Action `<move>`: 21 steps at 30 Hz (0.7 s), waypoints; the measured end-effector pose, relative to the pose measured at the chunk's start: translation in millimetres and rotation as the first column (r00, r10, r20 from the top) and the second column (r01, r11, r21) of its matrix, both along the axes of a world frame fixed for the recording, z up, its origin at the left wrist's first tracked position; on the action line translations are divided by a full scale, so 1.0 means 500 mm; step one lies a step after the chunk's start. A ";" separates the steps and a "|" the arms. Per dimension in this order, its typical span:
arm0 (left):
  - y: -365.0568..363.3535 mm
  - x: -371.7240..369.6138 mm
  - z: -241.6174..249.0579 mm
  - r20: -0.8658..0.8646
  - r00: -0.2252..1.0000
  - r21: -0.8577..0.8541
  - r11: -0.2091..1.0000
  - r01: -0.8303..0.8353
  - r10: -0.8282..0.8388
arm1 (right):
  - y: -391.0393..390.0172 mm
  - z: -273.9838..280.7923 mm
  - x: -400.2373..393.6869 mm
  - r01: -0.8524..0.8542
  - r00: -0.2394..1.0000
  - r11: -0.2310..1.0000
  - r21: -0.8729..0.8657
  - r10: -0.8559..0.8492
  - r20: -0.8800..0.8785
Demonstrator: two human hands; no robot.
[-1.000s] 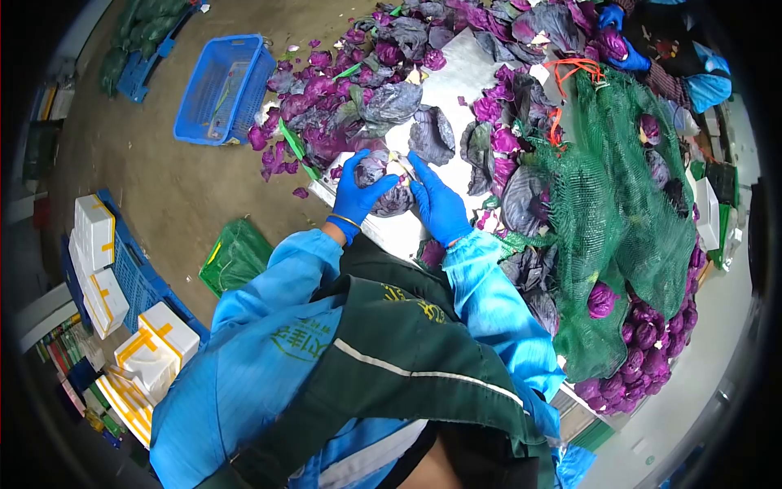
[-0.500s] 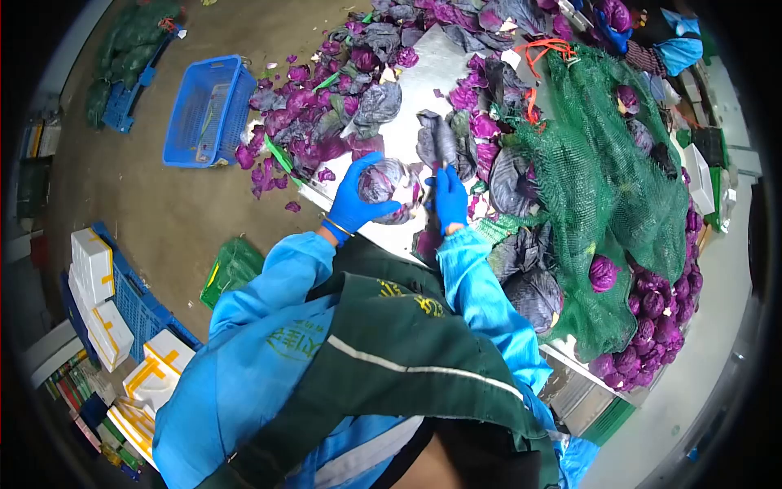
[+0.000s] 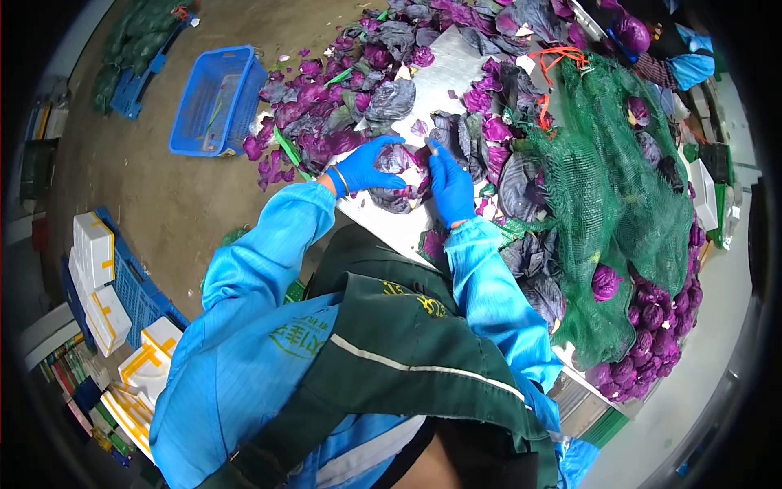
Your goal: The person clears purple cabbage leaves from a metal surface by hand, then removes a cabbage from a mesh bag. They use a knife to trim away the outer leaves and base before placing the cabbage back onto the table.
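A red cabbage head with its pale stem side turned to the right rests at the near edge of the metal table. My left hand, in a blue glove, is wrapped round its left and top, thumb across the front. Close at its right side, my right hand, also gloved in blue, is closed with its fingers pointing up. A small brownish end sticks out at its fingertips; I cannot tell what it belongs to. Dark loose outer leaves lie just beyond my right hand.
Trimmed purple leaves heap at the table's left edge, near a blue crate on the floor. A green mesh sack and a pile of red cabbages cover the right side. A co-worker's sleeve shows at upper right.
The cabbage has turned, so more of its pale stem side faces right. My left hand has shifted round its top, and my right hand has tilted towards it. The view has shifted slightly.
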State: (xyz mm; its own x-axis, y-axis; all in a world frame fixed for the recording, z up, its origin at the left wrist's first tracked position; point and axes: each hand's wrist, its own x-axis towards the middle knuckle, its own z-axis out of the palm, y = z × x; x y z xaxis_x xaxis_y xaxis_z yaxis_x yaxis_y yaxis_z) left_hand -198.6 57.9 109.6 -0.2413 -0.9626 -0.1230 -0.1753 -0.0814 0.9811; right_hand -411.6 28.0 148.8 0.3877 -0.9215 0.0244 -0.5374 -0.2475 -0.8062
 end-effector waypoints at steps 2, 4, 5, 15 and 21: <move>0.006 0.003 0.015 0.047 0.998 -0.027 0.999 0.035 -0.033 | -0.032 -0.064 -0.024 0.209 0.893 0.784 0.584 -0.397 0.213; 0.023 0.003 0.024 0.032 0.997 -0.097 0.992 0.075 -0.073 | -0.025 -0.139 -0.044 0.249 0.900 0.876 0.413 -0.367 0.234; 0.034 0.002 0.019 0.006 1.000 -0.121 0.993 -0.014 0.015 | -0.002 -0.144 -0.056 0.261 0.860 0.812 0.523 -0.441 0.255; 0.103 -0.115 0.016 0.075 0.798 -0.022 0.801 -0.598 0.598 | 0.141 -0.055 -0.078 0.197 0.917 0.886 0.420 -0.318 0.241; 0.056 -0.039 0.043 0.119 0.969 -0.063 0.976 -0.210 0.217 | 0.069 0.039 -0.088 -0.131 0.990 0.991 -0.038 0.129 -0.049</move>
State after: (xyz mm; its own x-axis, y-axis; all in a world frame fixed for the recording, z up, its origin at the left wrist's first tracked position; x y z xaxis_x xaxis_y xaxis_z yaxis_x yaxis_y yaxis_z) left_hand -217.9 86.1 131.2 -0.0153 -0.9959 -0.0896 -0.2803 -0.0817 0.9564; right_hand -455.5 62.6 168.1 0.5054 -0.8620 0.0406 -0.5348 -0.3498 -0.7692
